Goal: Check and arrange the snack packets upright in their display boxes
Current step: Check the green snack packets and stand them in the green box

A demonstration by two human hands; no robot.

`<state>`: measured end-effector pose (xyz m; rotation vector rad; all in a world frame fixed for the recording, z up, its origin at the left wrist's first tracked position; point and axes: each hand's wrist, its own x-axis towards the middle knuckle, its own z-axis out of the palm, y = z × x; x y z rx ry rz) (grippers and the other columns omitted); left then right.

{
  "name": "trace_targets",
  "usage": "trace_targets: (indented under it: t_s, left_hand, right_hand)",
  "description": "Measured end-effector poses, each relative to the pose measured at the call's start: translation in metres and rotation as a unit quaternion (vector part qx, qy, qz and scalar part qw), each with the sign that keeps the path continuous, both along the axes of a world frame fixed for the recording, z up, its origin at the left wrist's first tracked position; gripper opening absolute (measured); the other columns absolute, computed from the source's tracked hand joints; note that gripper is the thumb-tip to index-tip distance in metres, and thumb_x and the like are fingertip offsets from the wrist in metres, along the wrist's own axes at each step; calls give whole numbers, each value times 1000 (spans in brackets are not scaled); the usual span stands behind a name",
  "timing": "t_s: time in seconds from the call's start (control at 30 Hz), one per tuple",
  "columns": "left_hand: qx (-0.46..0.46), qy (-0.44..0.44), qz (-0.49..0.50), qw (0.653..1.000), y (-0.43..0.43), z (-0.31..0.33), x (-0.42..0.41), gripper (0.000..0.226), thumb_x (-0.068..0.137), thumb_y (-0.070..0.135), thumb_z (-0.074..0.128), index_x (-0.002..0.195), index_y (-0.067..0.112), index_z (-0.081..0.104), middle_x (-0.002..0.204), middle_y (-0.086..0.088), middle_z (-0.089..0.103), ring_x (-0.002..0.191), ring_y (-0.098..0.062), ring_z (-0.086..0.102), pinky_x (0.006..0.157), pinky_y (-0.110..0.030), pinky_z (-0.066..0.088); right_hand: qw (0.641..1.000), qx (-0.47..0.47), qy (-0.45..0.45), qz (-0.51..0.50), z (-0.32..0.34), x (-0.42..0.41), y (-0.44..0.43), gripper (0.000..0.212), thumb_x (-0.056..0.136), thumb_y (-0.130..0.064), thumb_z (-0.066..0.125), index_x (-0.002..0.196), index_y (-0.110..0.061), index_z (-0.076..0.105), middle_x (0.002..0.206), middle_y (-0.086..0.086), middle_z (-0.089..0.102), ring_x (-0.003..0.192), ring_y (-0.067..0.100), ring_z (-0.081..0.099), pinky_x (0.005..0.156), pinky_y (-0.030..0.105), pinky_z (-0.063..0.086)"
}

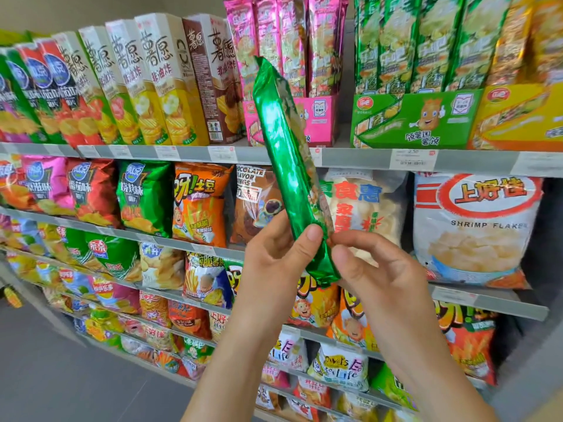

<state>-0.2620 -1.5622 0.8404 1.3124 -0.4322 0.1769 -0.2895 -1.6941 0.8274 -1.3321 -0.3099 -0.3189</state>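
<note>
Glossy green foil packet, printed cardboard display box, matt grey shelf rail

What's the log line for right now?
left hand: grips green packet low | right hand: pinches its lower end | green packet: tilted, not in a box | green display box: other packets upright

Both hands are on one long green foil packet dead centre, with its top leaning toward 11 o'clock. The left hand grips the lower end from 7 o'clock, thumb pressed on the foil. The right hand pinches the bottom edge from 5 o'clock. At 2 o'clock the green display box holds matching packets standing upright. The pink display box is at 12, and the shrimp flakes bag at 3.
</note>
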Motion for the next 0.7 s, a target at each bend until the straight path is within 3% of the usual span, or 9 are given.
trace_targets:
  t_s: [0.13,0.23,0.37,0.43,0.5,0.57,0.7]
  left_hand:
    - [-40,8,-13,999,0,2,0,38,86,35,62,121,19,65,108,-6,71,104,-25,66,91,-41,50]
    - [-100,20,-22,995,-5,1,1,50,86,20,58,133,10,45,101,-6,72,94,-22,66,84,-37,53]
    - [-175,63,-54,981,-12,0,-4,36,86,18,56,120,11,47,108,-23,68,97,-28,63,80,-34,55]
    - [-185,75,-70,977,-15,-3,-6,25,89,21,55,112,14,50,101,-12,71,91,-19,66,73,-27,56]
    - [-166,79,-72,980,-20,-6,-9,23,89,26,55,110,17,54,95,2,72,87,-10,69,69,-21,54]
    - [-115,77,-51,989,-23,-7,-12,28,85,33,61,111,22,62,96,4,72,90,-10,69,70,-21,54]
    - [-10,47,-42,998,-26,-9,-17,27,88,31,61,111,20,68,101,-10,71,89,-19,69,67,-27,56]
  right_hand:
    - [995,59,46,73,-3,3,-6,35,72,-43,81,98,-23,67,100,-4,71,92,11,70,70,30,58]
    - [989,80,85,91,-7,0,-5,43,61,-53,85,91,-27,70,89,0,71,77,15,69,61,29,57]
    - [998,60,19,-23,-6,-9,-2,21,68,-40,78,79,-26,68,73,4,72,62,17,71,54,18,53]
    - [995,37,-30,-92,-6,-10,-1,19,70,-34,80,78,-22,67,71,2,73,59,14,70,53,17,53]
    - [987,16,-65,-149,-8,-10,-1,21,69,-34,84,77,-26,67,73,-2,74,63,11,71,53,17,53]
    - [976,-3,-100,-195,-12,-10,-3,22,68,-33,85,77,-27,66,75,-8,74,66,8,71,59,15,53]
    - [941,-104,-187,-263,-17,-9,-11,14,76,-32,78,77,-24,67,72,-10,67,64,4,65,58,12,48]
